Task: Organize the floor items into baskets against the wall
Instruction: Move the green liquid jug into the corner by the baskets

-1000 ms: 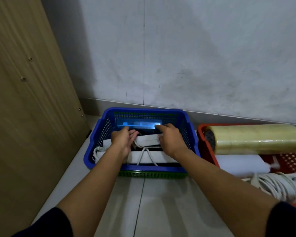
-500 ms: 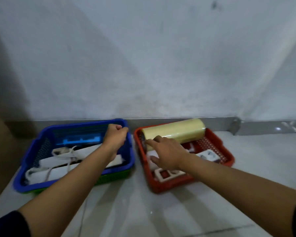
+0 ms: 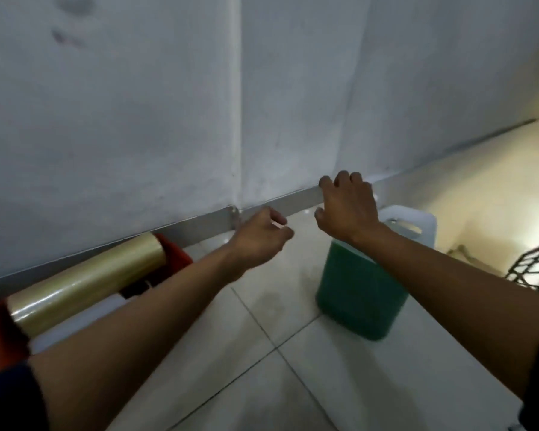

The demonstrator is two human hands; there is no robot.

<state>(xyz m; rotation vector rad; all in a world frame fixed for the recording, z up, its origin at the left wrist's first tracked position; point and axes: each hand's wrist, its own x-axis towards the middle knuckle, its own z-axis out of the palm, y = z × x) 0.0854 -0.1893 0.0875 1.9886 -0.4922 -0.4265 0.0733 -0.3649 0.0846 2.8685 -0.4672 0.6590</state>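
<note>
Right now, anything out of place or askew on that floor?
One thing: the jug of green liquid stands loose on the tiles, in no basket, with the right hand open above its handle. The yellowish film roll overhangs the red basket. No spill or damage visible.

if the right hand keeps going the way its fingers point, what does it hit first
Probably the metal baseboard at the foot of the wall. The right hand hovers open above the green-filled jug, fingers aimed wallward; depth is unclear.
</note>
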